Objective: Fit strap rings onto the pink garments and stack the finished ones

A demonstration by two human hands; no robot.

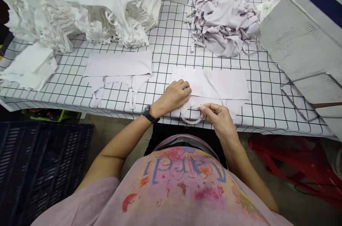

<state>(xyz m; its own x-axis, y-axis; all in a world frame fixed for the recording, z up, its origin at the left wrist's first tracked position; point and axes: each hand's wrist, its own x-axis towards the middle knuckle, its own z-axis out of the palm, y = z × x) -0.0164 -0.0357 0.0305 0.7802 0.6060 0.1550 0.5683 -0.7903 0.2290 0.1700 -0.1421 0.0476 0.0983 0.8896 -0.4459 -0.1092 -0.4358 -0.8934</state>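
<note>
A pale lilac garment (213,83) lies flat at the near edge of the checked table (171,41), its thin straps hanging over the edge. My left hand (175,96) rests on the garment's left part with the fingers curled down, pressing the cloth. My right hand (217,115) is closed in a pinch on one strap (191,121), which loops below the table edge. A second garment of the same kind (120,66) lies flat to the left, straps toward me.
Tall heaps of white cloth pieces (80,5) fill the back left. A loose pile of lilac garments (224,23) sits at the back right. A grey box (301,37) stands on the right. A dark crate (40,165) and a red stool (301,169) are on the floor.
</note>
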